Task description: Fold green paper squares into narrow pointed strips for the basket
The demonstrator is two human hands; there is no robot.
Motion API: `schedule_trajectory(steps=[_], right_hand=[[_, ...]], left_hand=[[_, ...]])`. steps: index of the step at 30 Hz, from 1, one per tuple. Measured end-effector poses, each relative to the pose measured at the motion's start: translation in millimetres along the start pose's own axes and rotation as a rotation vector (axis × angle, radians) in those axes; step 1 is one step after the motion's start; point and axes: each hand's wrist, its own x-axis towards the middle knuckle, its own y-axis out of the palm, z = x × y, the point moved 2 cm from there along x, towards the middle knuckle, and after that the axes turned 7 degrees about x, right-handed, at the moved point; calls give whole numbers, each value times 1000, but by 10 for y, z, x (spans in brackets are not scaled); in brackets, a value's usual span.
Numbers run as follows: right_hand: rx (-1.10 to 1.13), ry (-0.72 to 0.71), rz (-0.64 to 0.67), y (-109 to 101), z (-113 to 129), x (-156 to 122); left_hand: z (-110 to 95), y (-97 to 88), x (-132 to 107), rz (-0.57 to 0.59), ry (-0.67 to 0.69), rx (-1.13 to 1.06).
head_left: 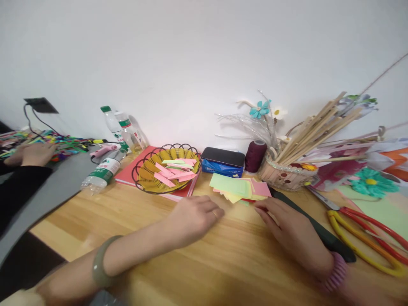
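Observation:
My left hand (pixel 196 219) is low over the wooden table, its fingers curled inward and a ring on one of them. Whatever those fingers may hold is hidden. Opposite it, my right hand (pixel 291 231) has thumb and fingertips drawn together by the front edge of a stack of coloured paper sheets (pixel 231 185), green, yellow and pink. Blur keeps me from making out anything in that pinch. Beyond my left hand, a yellow-brown woven basket (pixel 148 178) holds folded pink and green paper strips (pixel 178 175). It rests on a red book or folder (pixel 126 173).
Large scissors (pixel 334 212) with red and yellow handles lie at right, beside a long dark green object (pixel 331 242). Behind are a stick-filled holder (pixel 283 176), a maroon thread spool (pixel 255 156) and a blue packet (pixel 219 167). Plastic bottles (pixel 102 172) and another person's hands (pixel 38 154) are left.

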Motion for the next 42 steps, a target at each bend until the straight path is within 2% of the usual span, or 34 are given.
schedule_trajectory(steps=[3,6,9,13,20,27,31,34,36,38,42], right_hand=[[-91,-108,-24,155,6,229],[-174,-199,-29,300,10,370],[-224,-273,-12,346,35,368],[-247,-303,-8,289,55,281],[-227,-260,-41,214,2,190],[-167,-192,-102,122,42,214],[-125,-194,-77,-57,135,94],[-89,-230,-36,-163,210,-146],[-44,-246,27,-183,243,-332],[7,-227,81,-175,259,-491],[88,-123,149,-133,254,-650]], left_hand=[[-135,214,152,50,6,25],[-70,378,242,44,-106,107],[4,493,266,40,-146,118],[24,557,275,40,-179,76],[66,555,266,24,-162,9],[105,513,229,-117,-197,56],[-22,342,157,-194,-144,54],[-236,211,41,-279,-20,25],[-380,183,-43,-261,37,-12],[-490,197,-107,-192,67,-65],[-545,236,-139,-66,-11,-232]])
